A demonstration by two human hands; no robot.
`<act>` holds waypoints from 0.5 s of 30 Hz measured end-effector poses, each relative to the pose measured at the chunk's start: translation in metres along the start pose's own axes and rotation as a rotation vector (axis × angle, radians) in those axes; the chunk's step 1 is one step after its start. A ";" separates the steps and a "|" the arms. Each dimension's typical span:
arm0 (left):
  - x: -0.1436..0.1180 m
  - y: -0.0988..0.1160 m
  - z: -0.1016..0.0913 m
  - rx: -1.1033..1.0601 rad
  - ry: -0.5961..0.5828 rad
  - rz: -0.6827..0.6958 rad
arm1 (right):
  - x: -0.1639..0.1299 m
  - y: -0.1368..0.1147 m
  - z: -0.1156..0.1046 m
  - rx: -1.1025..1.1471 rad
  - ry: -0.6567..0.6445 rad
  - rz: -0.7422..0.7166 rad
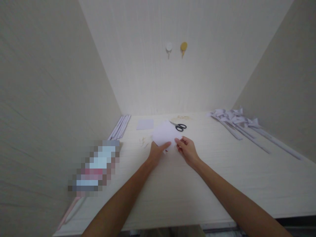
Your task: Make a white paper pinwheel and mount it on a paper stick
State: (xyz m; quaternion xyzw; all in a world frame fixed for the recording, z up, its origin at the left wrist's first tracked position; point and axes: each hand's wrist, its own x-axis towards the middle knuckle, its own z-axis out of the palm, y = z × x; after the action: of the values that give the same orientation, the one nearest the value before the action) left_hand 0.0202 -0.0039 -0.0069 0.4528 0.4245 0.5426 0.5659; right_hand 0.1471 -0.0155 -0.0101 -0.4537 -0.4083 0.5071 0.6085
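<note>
A pale wood-grain counter (222, 184) sits boxed in by cream walls — two round hooks (176, 47), one white and one yellow, hang on the far wall. No writing can be read. The left hand (156, 152) presses on a white paper sheet (164, 132), thumb on top; the right hand (187, 149) pinches its near edge. Black-handled scissors (178, 126) lie just beyond the fingers. Folded paper strips (243, 126) lie well to the right, flat strips (120, 126) to the left.

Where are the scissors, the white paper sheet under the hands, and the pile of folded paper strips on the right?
scissors (178, 126): head view, on the pivot beside the black handles.
white paper sheet (165, 132): head view, on its bare middle.
folded paper strips (233, 118): head view, on the pile's middle.
</note>
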 end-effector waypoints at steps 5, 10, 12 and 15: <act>0.000 -0.003 0.000 -0.041 0.012 0.043 | -0.004 0.004 0.005 -0.259 -0.123 0.005; 0.000 -0.004 0.001 -0.087 0.015 0.062 | -0.005 0.004 0.006 -0.353 -0.205 -0.020; -0.001 -0.003 0.002 -0.106 0.038 0.068 | -0.005 0.003 0.006 -0.396 -0.228 -0.025; -0.002 -0.002 0.003 -0.097 0.040 0.064 | -0.005 0.002 0.007 -0.448 -0.265 -0.035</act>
State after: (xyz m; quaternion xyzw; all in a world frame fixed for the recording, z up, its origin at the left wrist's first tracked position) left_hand 0.0237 -0.0057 -0.0079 0.4272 0.3944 0.5894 0.5609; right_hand 0.1389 -0.0195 -0.0102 -0.5000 -0.5943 0.4484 0.4425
